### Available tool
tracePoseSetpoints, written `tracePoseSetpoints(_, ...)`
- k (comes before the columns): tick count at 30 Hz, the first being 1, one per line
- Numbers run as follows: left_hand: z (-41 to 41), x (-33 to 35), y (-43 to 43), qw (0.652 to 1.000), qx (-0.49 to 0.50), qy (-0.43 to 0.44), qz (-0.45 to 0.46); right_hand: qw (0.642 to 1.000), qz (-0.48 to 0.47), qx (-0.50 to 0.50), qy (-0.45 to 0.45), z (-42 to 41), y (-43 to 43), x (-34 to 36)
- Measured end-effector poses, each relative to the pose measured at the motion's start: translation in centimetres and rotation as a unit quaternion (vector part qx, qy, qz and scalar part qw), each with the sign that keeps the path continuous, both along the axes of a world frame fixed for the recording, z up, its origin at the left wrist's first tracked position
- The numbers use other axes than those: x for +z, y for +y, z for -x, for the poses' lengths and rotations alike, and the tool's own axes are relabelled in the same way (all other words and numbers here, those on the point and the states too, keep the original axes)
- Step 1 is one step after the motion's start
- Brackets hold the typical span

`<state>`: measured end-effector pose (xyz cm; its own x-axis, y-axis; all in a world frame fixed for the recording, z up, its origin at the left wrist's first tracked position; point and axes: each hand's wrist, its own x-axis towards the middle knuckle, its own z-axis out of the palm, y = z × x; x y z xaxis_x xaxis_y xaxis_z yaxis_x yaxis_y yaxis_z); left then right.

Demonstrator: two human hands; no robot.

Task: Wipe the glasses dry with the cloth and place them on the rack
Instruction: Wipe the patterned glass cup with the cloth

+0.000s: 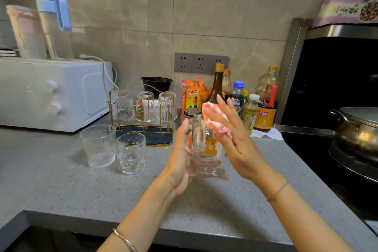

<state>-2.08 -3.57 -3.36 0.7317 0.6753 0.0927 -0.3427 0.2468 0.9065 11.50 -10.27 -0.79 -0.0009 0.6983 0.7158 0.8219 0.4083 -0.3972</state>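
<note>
a home kitchen: stone counter (61,186), microwave (51,92), sauce bottles (266,104), stove pot (356,129).

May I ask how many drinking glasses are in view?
6: three clear glasses inverted on the gold wire rack, two upright on the grey counter, one gripped by the left hand; others may hide behind.

Held glass (206,149): clear, orange figure printed on the wall, tilted above the counter (61,180), gripped by the left hand (180,159)

Cloth (216,121): pink-and-white, bunched, pressed against the held glass's upper wall under the straight fingers of the right hand (235,139)

Rack (143,129): gold wire frame on a dark blue tray, carrying three inverted glasses in a row: left ribbed glass (122,106), printed glass (145,106), right ribbed glass (167,106)

Upright ribbed glass (98,145) and upright dotted glass (131,153): standing on the counter just in front of the rack, side by side
</note>
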Motion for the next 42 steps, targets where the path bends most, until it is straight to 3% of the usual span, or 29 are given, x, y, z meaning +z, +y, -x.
tracePoseSetpoints(11, 0.9, 0.6, 0.7, 0.998, 0.046, -0.013, 0.029, 0.998, 0.029, 0.062, -0.001, 2.0, -2.6, -4.2)
tracePoseSetpoints(19, 0.9, 1.0, 0.7, 0.998, -0.014, -0.019, 0.050, 0.999, -0.021, 0.035, -0.009, 2.2, -1.8, -2.5)
tracePoseSetpoints(24, 1.3, 1.3, 0.9, 0.997, -0.045, -0.025, 0.049, 0.998, -0.040, 0.039, 0.022, 2.4, -1.5, -1.8)
tracePoseSetpoints(29, 1.6, 0.5, 0.8, 0.992, -0.094, -0.024, 0.079, 0.990, -0.043, 0.053, 0.126, 2.0, -1.0, 0.8)
tracePoseSetpoints(35, 1.4, 0.6, 1.1, 0.982, -0.141, -0.053, 0.112, 0.992, -0.039, 0.051, 0.112, 1.4, 0.1, 2.6)
tracePoseSetpoints(39, 1.2, 1.3, 0.7, 0.987, -0.123, -0.067, 0.080, 0.992, -0.077, 0.041, 0.096, 1.2, 0.4, 3.3)
tracePoseSetpoints(42, 0.6, 2.2, 0.2, 0.997, -0.054, -0.048, 0.019, 0.990, -0.104, 0.023, 0.094, 1.1, 0.8, 3.8)
